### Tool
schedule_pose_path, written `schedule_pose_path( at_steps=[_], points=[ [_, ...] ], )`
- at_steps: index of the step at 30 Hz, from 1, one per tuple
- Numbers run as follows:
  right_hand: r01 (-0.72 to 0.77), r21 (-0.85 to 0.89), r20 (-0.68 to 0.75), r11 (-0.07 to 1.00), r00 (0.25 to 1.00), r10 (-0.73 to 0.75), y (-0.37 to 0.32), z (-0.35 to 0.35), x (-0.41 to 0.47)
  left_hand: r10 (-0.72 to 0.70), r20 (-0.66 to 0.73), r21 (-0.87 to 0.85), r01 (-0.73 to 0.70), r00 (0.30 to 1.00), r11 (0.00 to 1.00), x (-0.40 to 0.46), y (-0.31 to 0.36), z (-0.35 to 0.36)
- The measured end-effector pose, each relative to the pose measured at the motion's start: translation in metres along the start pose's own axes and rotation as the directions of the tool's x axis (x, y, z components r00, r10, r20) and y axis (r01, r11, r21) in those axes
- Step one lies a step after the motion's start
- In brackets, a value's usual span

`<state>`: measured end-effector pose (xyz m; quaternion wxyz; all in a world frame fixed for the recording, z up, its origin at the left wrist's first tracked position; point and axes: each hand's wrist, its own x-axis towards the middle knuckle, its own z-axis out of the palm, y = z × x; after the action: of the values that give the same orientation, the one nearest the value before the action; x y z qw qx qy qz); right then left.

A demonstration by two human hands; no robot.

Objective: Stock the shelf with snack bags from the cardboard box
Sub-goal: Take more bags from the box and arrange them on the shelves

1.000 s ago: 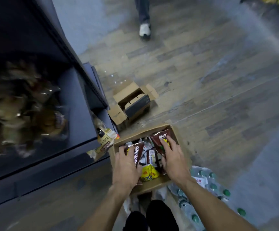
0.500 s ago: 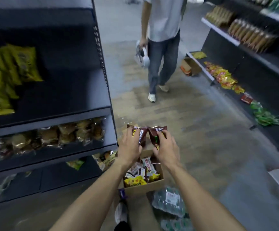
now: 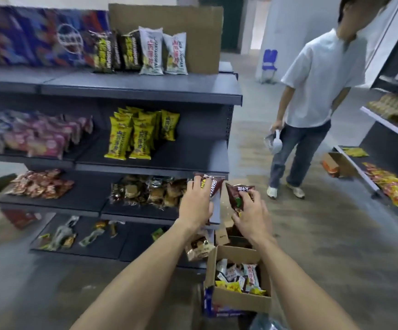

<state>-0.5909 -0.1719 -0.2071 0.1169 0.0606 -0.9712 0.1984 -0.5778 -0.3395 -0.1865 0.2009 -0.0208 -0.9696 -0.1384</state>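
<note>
My left hand (image 3: 196, 203) grips a brown snack bag with yellow lettering (image 3: 213, 184), raised level with the third shelf's right end. My right hand (image 3: 250, 210) holds a second brown snack bag (image 3: 237, 194) just to the right of it. Both hands are well above the open cardboard box (image 3: 238, 300) on the floor, which holds several mixed snack bags. The dark grey shelf unit (image 3: 145, 88) stands ahead on the left, with brown and white bags on top, yellow bags on the second level and clear-wrapped buns on the third.
A person in a white T-shirt and jeans (image 3: 312, 96) stands in the aisle to the right, carrying a white object. Another shelf unit (image 3: 393, 129) lines the right side, with a small carton (image 3: 333, 164) at its foot. A second open carton (image 3: 229, 234) sits behind my box.
Both hands lifted the two brown bags out of the box and up toward the shelf. My view rose from the floor to the shelves, and the other person came closer.
</note>
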Motion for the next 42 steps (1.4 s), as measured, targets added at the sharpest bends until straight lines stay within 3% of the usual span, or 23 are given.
schedule_pose_path(
  at_steps=[5, 14, 21, 31, 42],
  points=[
    [0.075, 0.072, 0.013, 0.995, 0.997, -0.076, -0.061, 0.008, -0.002, -0.071, -0.042, 0.07, 0.074, 0.997, 0.995, -0.013, -0.044, -0.039],
    [0.164, 0.049, 0.024, 0.985, 0.986, -0.166, -0.17, 0.025, -0.003, -0.158, -0.098, 0.111, 0.169, 0.983, 0.979, -0.035, -0.14, -0.091],
    [0.235, 0.031, -0.058, 0.971, 0.971, -0.233, -0.274, 0.028, 0.011, -0.131, -0.167, 0.135, 0.154, 0.977, 0.979, -0.027, -0.224, -0.151],
    [0.265, 0.056, -0.217, 0.963, 0.944, -0.247, -0.38, 0.01, 0.062, -0.052, -0.29, 0.142, 0.097, 0.956, 0.985, 0.04, -0.316, -0.238],
    [0.312, 0.014, -0.37, 0.95, 0.884, -0.285, -0.44, -0.015, 0.207, 0.024, -0.413, 0.131, 0.034, 0.91, 0.991, 0.182, -0.354, -0.277]
  ],
)
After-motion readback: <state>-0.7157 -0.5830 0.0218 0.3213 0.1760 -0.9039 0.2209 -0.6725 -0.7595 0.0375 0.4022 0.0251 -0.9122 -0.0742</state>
